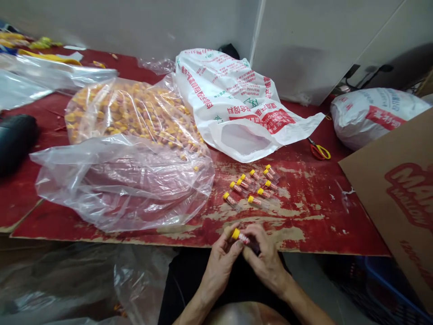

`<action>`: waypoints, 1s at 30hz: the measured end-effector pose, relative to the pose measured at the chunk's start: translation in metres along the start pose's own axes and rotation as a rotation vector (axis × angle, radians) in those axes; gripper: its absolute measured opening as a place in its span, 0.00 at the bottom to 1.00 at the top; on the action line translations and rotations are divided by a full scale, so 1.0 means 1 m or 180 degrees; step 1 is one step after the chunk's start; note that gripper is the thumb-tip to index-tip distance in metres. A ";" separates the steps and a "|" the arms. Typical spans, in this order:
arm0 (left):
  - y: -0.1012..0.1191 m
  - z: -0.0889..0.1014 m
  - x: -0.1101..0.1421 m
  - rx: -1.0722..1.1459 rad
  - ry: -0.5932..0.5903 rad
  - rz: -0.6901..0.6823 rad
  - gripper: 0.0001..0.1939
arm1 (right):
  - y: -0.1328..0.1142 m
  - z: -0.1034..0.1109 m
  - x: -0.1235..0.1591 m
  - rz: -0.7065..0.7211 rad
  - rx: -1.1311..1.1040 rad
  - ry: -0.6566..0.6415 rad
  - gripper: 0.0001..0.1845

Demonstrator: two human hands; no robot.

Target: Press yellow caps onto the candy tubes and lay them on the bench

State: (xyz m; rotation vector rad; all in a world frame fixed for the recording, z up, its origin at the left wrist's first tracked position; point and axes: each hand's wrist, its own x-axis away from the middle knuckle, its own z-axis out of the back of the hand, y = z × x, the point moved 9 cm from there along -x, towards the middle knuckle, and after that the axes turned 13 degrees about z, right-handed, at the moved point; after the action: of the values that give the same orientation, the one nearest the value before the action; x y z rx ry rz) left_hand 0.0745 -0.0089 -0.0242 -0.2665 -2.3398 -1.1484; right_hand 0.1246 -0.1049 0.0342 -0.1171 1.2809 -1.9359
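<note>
Close to the front edge of the red table, a small clear tube with a yellow cap [236, 234] and pink-and-white contents is held between both hands. The fingers of my left hand [221, 259] are closed at the capped end. My right hand [262, 255] is closed around the other end, which its fingers partly hide. Just beyond my hands lie several similar yellow-capped tubes [255, 201] in a loose group, each with pinkish contents. To the left, a large clear plastic bag [135, 180] lies with its mouth toward me and many yellow-capped tubes inside.
A white woven sack [237, 90] with red print lies behind the loose tubes. Yellow-and-red scissors [320, 151] rest right of it, near a full white sack [375, 113]. A cardboard box [392, 180] stands at the right edge. A dark object [16, 140] sits far left.
</note>
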 end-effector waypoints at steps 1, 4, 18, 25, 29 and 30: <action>-0.001 0.003 -0.001 0.0245 0.0043 0.0010 0.20 | -0.005 -0.005 -0.002 0.0232 0.0162 -0.0141 0.11; -0.002 0.015 -0.005 0.0902 0.0159 0.0043 0.18 | 0.001 0.009 -0.014 0.0533 0.0918 -0.0089 0.14; 0.000 0.021 -0.004 0.1346 -0.0023 0.0372 0.26 | 0.042 0.055 -0.030 0.0183 0.2024 -0.0807 0.16; -0.011 0.000 -0.007 0.1120 -0.0456 0.0624 0.24 | 0.066 0.081 0.008 -0.0738 0.3255 -0.2562 0.14; -0.017 -0.001 -0.010 0.0992 -0.0422 0.0763 0.21 | 0.085 0.067 0.009 -0.0893 0.3397 -0.2697 0.13; -0.018 -0.001 -0.012 0.1005 -0.0381 0.0798 0.19 | 0.089 0.064 0.010 -0.0929 0.3363 -0.2698 0.12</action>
State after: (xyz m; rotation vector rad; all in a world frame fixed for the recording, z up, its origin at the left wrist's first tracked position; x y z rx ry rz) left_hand 0.0776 -0.0198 -0.0422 -0.5075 -2.4625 -0.6498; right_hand 0.1974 -0.1742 -0.0102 -0.5226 -0.3618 -2.1770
